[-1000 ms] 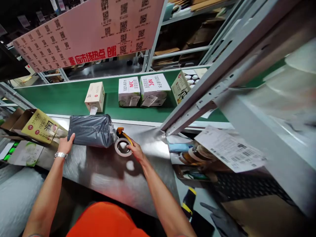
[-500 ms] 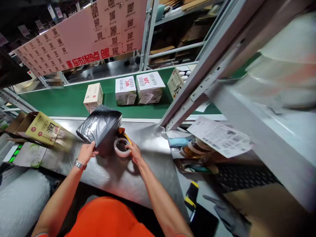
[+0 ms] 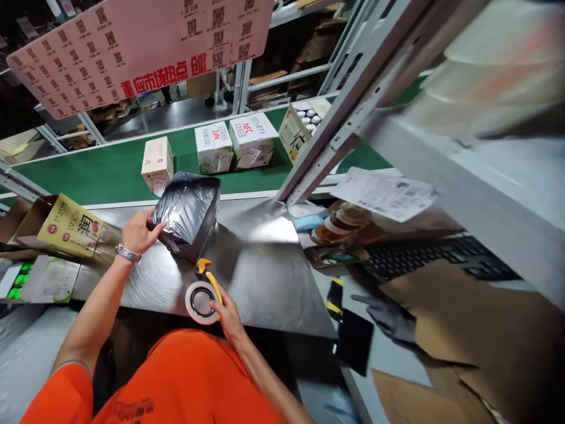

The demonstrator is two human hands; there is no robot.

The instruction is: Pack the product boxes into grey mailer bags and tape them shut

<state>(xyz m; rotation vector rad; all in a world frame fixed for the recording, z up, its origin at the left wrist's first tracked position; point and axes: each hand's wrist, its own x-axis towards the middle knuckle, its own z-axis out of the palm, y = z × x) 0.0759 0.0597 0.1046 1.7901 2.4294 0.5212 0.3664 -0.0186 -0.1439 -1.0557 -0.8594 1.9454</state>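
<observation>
A box wrapped in shiny black plastic [image 3: 188,209] stands tilted at the middle of the metal bench. My left hand [image 3: 139,231], with a metal watch at the wrist, grips the wrapped box by its left side, thumb across the plastic. In my right hand [image 3: 227,315] is a tape dispenser [image 3: 202,301] with a yellow handle and a roll of clear tape. Its orange cutter head points toward the box's lower edge, just short of it. Whether a strand of tape joins the two I cannot make out.
Beyond the metal bench [image 3: 260,282] runs a green conveyor belt [image 3: 101,171] bearing several cartons [image 3: 253,138]. An open yellow carton [image 3: 70,227] sits at the left. A metal post [image 3: 326,141] rises at the right, near a keyboard [image 3: 424,256], a yellow-black tool [image 3: 335,297] and cardboard [image 3: 477,318].
The wrapped box has been turned and tipped more upright. My left hand has shifted up along its side. My right hand has drawn the tape dispenser back toward my body. The view has shifted too.
</observation>
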